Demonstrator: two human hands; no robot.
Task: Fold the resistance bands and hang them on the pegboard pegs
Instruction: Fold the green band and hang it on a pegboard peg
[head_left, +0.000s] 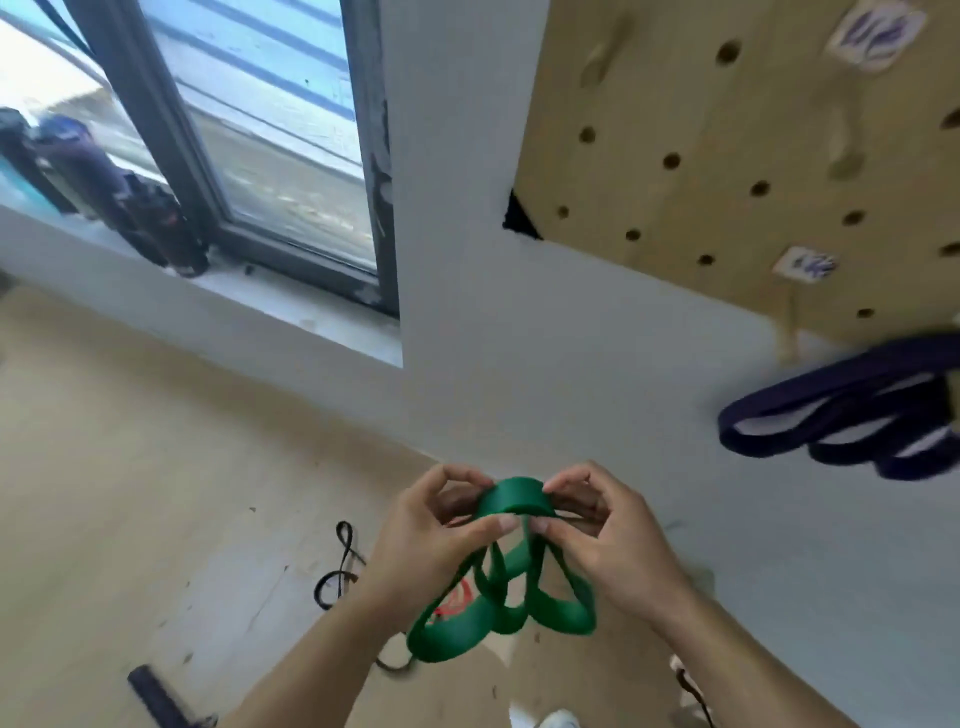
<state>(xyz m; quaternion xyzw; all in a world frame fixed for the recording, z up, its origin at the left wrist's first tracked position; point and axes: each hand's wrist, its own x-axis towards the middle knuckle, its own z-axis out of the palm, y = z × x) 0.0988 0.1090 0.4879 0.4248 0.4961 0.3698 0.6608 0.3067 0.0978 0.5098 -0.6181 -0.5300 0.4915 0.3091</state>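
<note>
While both hands (519, 525) pinch green band (498, 582), loops dangling

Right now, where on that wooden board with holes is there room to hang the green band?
The pegboard is bare across its middle and left, between the wall edge and the two stickers. It is crowded at the lower right, where the purple band already hangs. Both hands pinch the green band.
</note>
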